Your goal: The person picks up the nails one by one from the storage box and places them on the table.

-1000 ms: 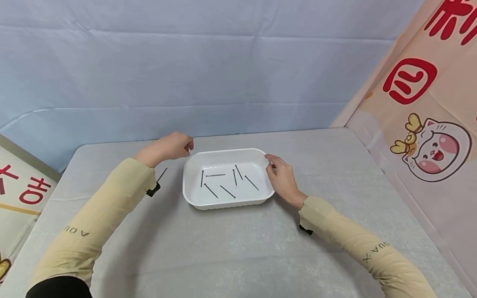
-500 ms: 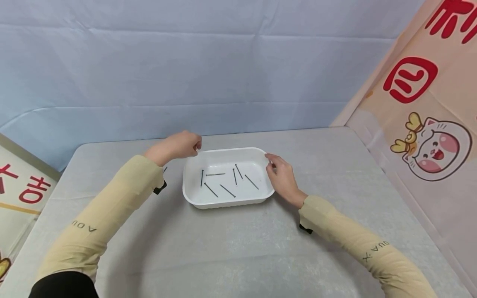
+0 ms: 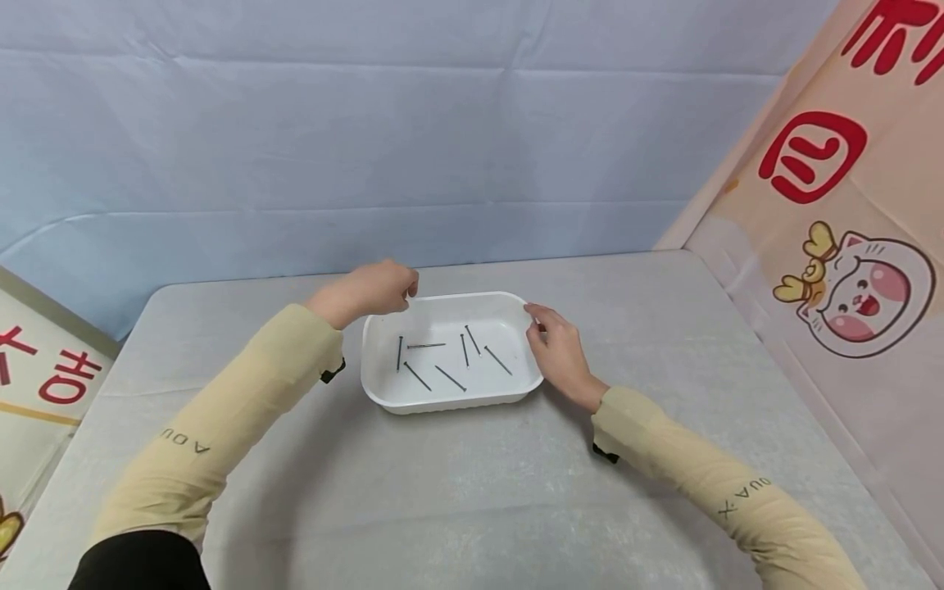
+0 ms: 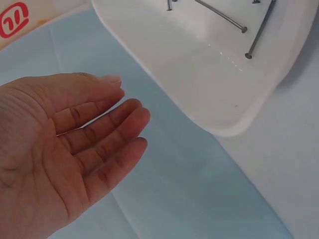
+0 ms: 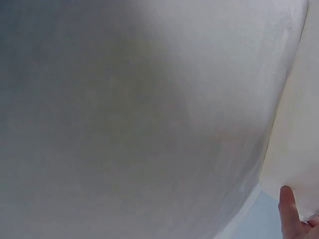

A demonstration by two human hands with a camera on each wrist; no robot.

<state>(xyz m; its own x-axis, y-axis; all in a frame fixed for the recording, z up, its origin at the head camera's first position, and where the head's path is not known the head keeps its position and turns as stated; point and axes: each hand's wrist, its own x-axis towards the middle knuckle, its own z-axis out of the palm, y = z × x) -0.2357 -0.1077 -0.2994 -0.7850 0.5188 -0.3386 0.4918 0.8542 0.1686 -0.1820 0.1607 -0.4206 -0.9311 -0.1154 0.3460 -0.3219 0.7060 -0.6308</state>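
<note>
A white rectangular tray (image 3: 451,405) stands on the table with several long grey nails inside, one of them a nail (image 4: 222,16) with a round flat head. My left hand (image 3: 379,288) is over the tray's back left rim. In the left wrist view, its fingers bend loosely, thumb close to the index finger, and nothing shows between them; the tray corner lies beyond the fingertips. My right hand (image 3: 560,348) holds the tray's right rim near the back corner. A finger (image 5: 288,201) of it lies against the tray's outer wall in the right wrist view.
The grey table (image 3: 457,500) extends around the tray. A pale blue cloth (image 3: 472,147) hangs behind it. Printed banners (image 3: 826,262) with red characters stand at the right and left sides.
My left hand has moved right along the tray's back left rim. Its sleeve now covers a thin nail-like piece seen earlier on the table. The right hand and tray stay put.
</note>
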